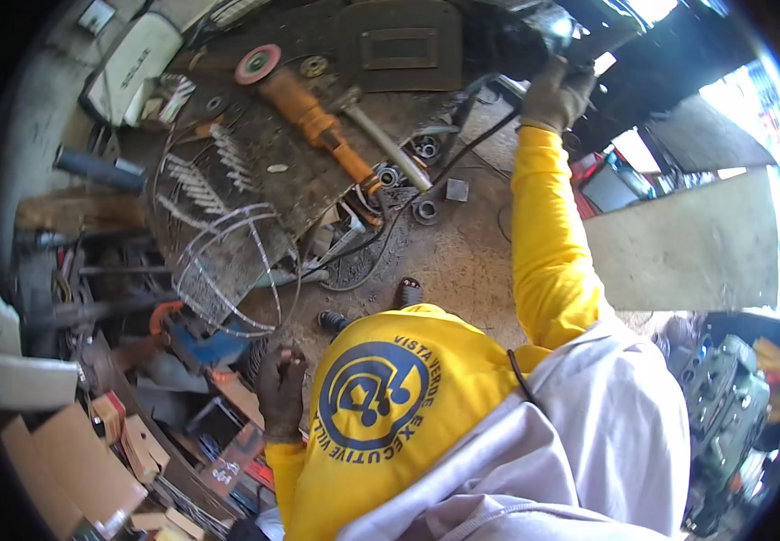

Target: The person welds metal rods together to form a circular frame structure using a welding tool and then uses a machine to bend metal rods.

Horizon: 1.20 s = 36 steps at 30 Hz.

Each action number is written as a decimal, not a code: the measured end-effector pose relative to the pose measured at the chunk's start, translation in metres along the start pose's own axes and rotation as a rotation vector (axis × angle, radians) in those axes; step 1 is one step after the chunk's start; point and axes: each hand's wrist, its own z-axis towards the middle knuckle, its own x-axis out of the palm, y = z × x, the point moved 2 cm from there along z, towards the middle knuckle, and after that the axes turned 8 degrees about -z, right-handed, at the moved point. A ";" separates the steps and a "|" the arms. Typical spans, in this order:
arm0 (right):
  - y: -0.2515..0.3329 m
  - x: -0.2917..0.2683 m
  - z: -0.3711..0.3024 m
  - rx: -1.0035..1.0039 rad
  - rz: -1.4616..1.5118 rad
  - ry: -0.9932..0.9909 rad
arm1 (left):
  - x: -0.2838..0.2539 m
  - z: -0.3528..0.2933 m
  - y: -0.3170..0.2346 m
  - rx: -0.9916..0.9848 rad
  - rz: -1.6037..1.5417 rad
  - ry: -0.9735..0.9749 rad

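Observation:
My right arm, in a yellow sleeve, reaches far up and right. My right hand (pixel 556 97), in a dark glove, closes at the edge of a dark metal piece (pixel 608 41); what its fingers hold is hard to make out. Low on the left, my left hand (pixel 282 389), also dark-gloved, is held near my body with its fingers curled, and no object shows in it. Ahead on a worn dark worktable (pixel 264 194) lie an orange angle grinder (pixel 309 113) with a pinkish disc (pixel 257 64) and a hammer (pixel 381 140).
A bent wire guard (pixel 228 270) sits at the table's near edge. A black cable (pixel 462 153) runs across toward the right. Metal rings (pixel 424 212) lie on the floor. Cardboard boxes (pixel 74 469) crowd the lower left. A pale panel (pixel 688 243) and a greenish machine part (pixel 728 397) stand right.

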 end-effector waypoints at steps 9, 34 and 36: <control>0.002 -0.009 0.003 -0.037 -0.282 -0.054 | -0.029 -0.012 0.079 -0.072 0.488 0.008; -0.016 -0.011 -0.008 -0.016 -0.689 0.215 | -0.051 -0.063 0.189 0.092 0.900 0.098; -0.027 -0.012 -0.004 -0.046 -0.692 0.271 | -0.053 -0.068 0.195 0.163 0.891 0.111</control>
